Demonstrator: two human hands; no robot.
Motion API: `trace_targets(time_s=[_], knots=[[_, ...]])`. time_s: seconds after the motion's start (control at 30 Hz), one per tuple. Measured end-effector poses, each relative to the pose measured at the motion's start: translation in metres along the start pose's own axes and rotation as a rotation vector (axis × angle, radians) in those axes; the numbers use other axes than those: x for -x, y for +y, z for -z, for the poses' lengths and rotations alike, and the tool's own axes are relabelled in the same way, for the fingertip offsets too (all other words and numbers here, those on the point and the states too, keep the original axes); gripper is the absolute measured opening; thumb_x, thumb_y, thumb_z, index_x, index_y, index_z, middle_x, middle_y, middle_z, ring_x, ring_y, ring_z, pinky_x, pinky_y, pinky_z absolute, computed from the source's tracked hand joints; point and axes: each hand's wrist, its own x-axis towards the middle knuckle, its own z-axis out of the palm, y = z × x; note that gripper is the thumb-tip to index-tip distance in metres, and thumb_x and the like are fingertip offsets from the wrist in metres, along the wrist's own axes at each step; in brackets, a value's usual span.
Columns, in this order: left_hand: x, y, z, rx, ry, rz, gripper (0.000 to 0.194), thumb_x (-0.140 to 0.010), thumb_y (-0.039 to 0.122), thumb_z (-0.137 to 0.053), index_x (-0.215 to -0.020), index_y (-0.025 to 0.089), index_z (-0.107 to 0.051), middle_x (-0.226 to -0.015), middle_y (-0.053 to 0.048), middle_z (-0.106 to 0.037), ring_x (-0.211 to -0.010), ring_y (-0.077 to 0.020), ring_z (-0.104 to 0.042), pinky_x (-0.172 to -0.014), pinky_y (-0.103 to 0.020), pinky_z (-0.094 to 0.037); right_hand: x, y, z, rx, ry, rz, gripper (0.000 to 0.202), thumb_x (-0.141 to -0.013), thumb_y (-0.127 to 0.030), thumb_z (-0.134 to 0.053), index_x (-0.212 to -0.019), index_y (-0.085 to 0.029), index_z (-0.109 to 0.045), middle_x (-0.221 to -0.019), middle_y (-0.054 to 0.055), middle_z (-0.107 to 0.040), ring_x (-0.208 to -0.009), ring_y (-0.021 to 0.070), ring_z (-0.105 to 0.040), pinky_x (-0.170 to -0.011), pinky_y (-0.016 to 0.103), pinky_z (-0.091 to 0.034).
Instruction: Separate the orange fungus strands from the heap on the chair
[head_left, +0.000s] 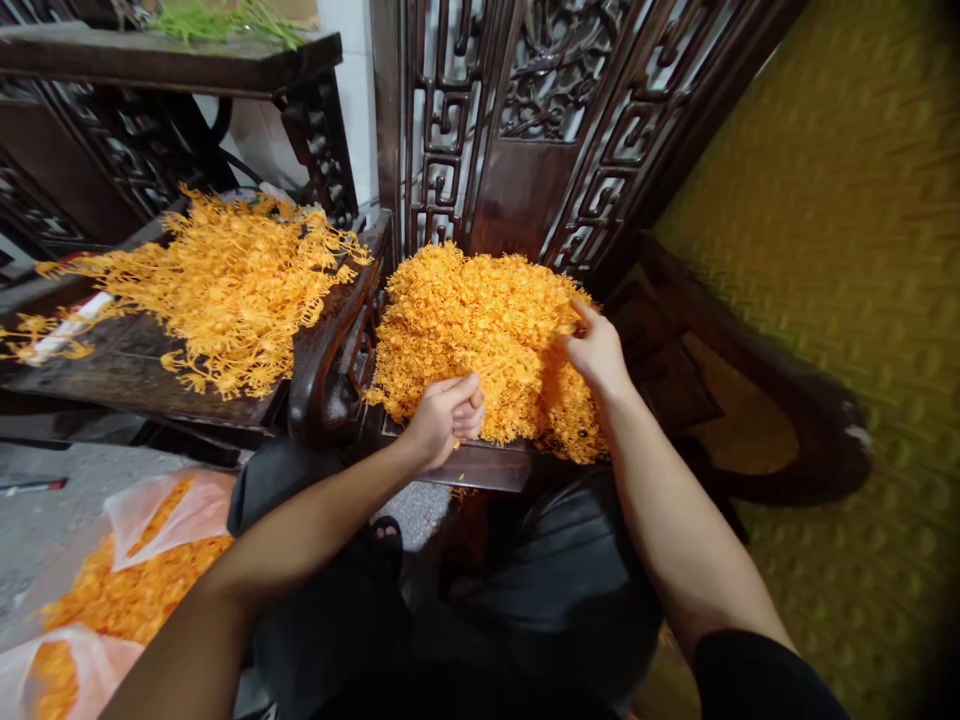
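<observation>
A big heap of small orange branched pieces, which look like plastic flower stems (pixel 465 310), covers the seat of a dark carved wooden chair (pixel 480 468). At the heap's front edge, my left hand (pixel 448 415) is closed in a fist. Orange stems fan out beside its thumb, and a bit of orange shows below the fist. My right hand (pixel 600 355) is at the heap's right side, its index finger extended toward the pieces and the other fingers curled. Whatever those curled fingers hold, if anything, is hidden.
Left of the chair, a dark wooden table (pixel 135 375) carries a looser orange pile (pixel 232 290) and a white stick-like item (pixel 71 325). Green pieces (pixel 225 20) lie on a higher top. On the floor is a clear bag (pixel 157 500) of orange pieces. A yellow-green textured surface (pixel 840 250) rises at right.
</observation>
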Motion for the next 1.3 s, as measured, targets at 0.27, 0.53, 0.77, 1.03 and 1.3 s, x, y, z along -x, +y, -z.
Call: trace_targets(time_s=[0.27,0.53,0.77,1.03,1.3], knots=[[-0.006,0.001,0.007,0.067,0.045,-0.096,0.042,-0.09,0.045,-0.071,-0.068,0.015,-0.052,-0.051,0.009,-0.027,-0.044,-0.0049,-0.024,-0.044,-0.018,-0.021,0.07,-0.109,0.003,-0.13,0.08,0.302,0.023,-0.095,-0.034,-0.054,-0.11,-0.02,-0.066,-0.098,0.01,-0.068,-0.083,0.022,-0.065,-0.079,0.039,-0.055],[-0.011,0.003,0.006,0.07,0.003,-0.14,0.044,-0.09,0.046,-0.07,-0.066,0.016,-0.047,-0.05,0.009,-0.026,-0.042,-0.005,-0.024,-0.043,-0.019,-0.022,0.092,-0.133,-0.029,-0.74,-0.33,-0.052,0.044,-0.077,-0.053,-0.08,-0.106,-0.02,-0.076,-0.099,0.006,-0.076,-0.085,0.0213,-0.069,-0.08,0.039,-0.057],[0.003,0.006,-0.003,-0.004,-0.007,-0.037,0.044,-0.088,0.042,-0.071,-0.062,0.017,-0.045,-0.049,0.011,-0.02,-0.04,-0.0037,-0.016,-0.04,-0.019,-0.014,0.051,-0.105,-0.005,-0.911,-0.406,-0.275,0.041,-0.051,-0.043,-0.096,-0.075,-0.017,-0.076,-0.065,0.004,-0.07,-0.052,0.0144,-0.061,-0.05,0.03,-0.052],[0.002,0.035,0.012,0.04,0.048,-0.044,0.041,-0.091,0.036,-0.068,-0.062,0.017,-0.048,-0.05,0.01,-0.017,-0.042,-0.0051,-0.017,-0.041,-0.019,-0.016,0.01,-0.015,0.008,-0.754,0.022,-0.281,0.036,-0.054,-0.035,-0.09,-0.081,-0.017,-0.074,-0.078,0.003,-0.071,-0.066,0.0178,-0.067,-0.07,0.038,-0.059],[-0.006,0.019,0.014,-0.343,0.127,-0.093,0.042,-0.087,0.05,-0.068,-0.065,0.018,-0.053,-0.051,0.008,-0.028,-0.044,-0.0068,-0.021,-0.045,-0.022,-0.015,0.017,-0.041,0.0,-0.111,0.104,0.288,0.022,-0.089,-0.039,-0.067,-0.089,-0.02,-0.078,-0.122,0.013,-0.07,-0.119,0.0302,-0.062,-0.108,0.054,-0.045]])
